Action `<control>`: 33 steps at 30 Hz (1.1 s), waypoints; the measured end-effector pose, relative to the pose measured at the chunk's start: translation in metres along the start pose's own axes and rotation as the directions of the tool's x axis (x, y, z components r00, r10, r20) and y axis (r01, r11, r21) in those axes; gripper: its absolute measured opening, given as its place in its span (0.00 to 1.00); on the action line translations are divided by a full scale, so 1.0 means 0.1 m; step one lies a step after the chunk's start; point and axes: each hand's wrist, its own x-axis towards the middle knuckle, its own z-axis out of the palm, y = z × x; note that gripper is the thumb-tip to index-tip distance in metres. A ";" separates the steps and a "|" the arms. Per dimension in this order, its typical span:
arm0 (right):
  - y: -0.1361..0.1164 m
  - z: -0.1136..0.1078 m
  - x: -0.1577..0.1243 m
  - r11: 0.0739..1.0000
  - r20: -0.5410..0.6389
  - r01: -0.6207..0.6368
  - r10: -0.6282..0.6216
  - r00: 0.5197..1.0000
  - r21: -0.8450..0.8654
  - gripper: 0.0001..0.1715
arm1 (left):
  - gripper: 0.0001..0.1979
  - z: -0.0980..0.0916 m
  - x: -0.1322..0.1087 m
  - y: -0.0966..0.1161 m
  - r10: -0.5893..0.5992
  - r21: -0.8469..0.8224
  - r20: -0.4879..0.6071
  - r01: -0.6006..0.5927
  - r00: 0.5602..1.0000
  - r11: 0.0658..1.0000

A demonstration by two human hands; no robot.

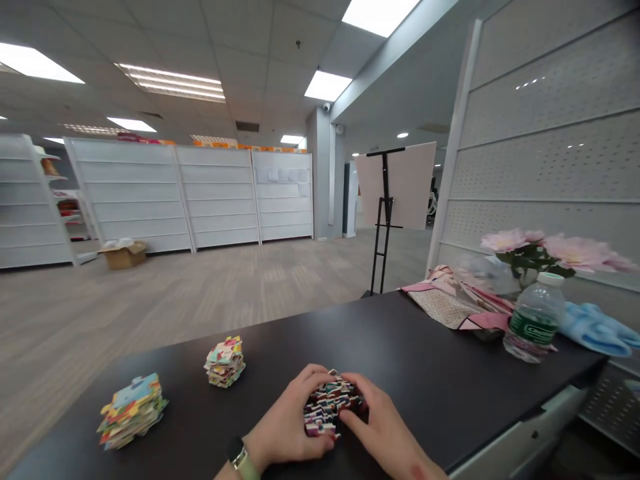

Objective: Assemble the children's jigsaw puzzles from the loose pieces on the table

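Both my hands cup a stack of colourful jigsaw puzzle pieces (330,405) on the dark table (430,373). My left hand (290,420), with a watch at its wrist, presses against the stack's left side with curled fingers. On the stack's right side lies my right hand (383,427), its fingers wrapped round the pieces. Two other stacks of puzzle pieces stand to the left: a small one (225,361) and a larger one (133,410) near the table's left end.
At the table's right end are a water bottle (534,319), patterned cloth (450,300), a blue cloth (595,330) and pink flowers (550,252). A black easel with a board (395,193) stands beyond the table. White shelving (200,197) and a cardboard box (124,255) lie across the floor.
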 end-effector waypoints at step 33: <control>0.57 -0.41 0.32 0.996 -0.133 -0.034 0.044 0.990 0.078 0.28 | 0.39 -0.07 -0.02 -0.03 -0.139 0.005 0.020 0.139 0.990 0.990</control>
